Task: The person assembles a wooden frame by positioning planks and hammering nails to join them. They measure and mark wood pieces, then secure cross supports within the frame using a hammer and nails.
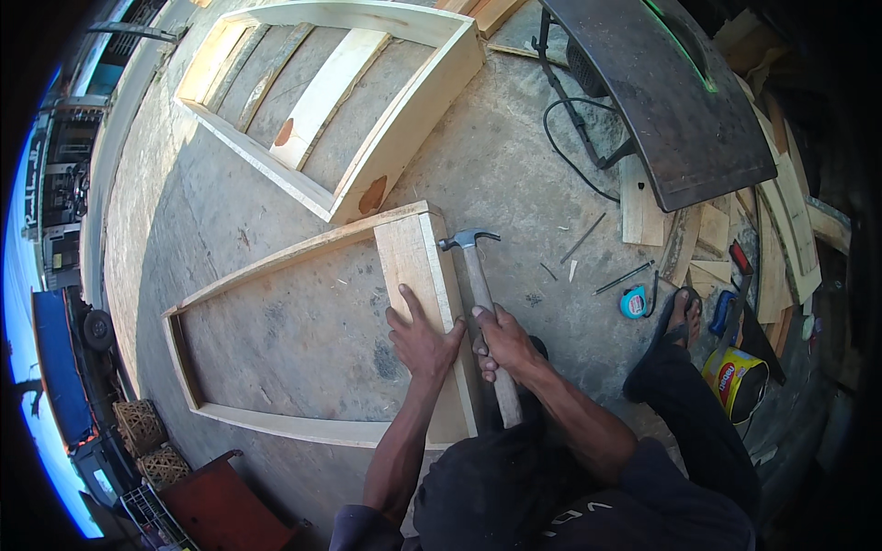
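A rectangular wooden frame (303, 253) lies on the concrete floor in front of me, with a wide pale plank (404, 253) set across its right end. My left hand (421, 342) rests on that plank, fingers spread and thumb reaching to the end board's edge. Just to its right, my right hand (505, 347) is wrapped round the wooden handle of a claw hammer (478, 275). The hammer's metal head points away from me, beside the frame's far right corner. Whether a nail stands in the plank cannot be made out.
A larger slatted wooden frame (413, 124) lies beyond. At the upper right stands a dark metal-topped table (661, 101) with a cable. Rightward are a blue tape measure (634, 301), a dark metal rod (625, 277), a yellow can (735, 381), scrap boards (790, 230) and my sandalled foot (682, 317).
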{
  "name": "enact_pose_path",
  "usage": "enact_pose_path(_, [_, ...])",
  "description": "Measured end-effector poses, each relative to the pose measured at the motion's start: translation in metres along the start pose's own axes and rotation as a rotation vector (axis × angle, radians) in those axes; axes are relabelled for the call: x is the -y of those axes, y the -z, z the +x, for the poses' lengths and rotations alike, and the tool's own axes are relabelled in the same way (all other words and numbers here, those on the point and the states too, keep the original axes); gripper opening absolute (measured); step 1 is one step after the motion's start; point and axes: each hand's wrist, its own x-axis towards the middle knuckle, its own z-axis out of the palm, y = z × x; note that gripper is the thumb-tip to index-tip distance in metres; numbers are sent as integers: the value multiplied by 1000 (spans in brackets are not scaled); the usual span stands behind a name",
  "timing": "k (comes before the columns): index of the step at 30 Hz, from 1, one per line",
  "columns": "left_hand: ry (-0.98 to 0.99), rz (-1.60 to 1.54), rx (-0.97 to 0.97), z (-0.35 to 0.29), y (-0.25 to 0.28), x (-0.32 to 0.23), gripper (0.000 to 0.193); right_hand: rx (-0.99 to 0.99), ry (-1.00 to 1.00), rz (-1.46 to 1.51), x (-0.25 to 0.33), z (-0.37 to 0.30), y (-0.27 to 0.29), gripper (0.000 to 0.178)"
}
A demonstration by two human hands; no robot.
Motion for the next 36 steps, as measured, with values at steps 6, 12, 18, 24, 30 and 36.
enact_pose_path(6, [26,37,32,-3,3,4,127,-8,4,134,-11,-10,-13,36])
enact_pose_path(12, [30,8,24,10,4,0,126,78,39,102,-22,-9,-14,34])
enact_pose_path(18, [10,18,11,11,7,4,126,267,-268,-147,-46,-11,-30,32])
enact_pose_path(24, [21,-28,62,12,1,12,128,342,-344,-298,-53,-8,-21,32])
enact_pose_path(30, [-133,-317,-81,0,-1,65,133,-115,168,-976,41,58,67,47])
enact_pose_path(36, [284,-908,299,-30,-8,94,87,-514,926,-1589,25,74,124,53])
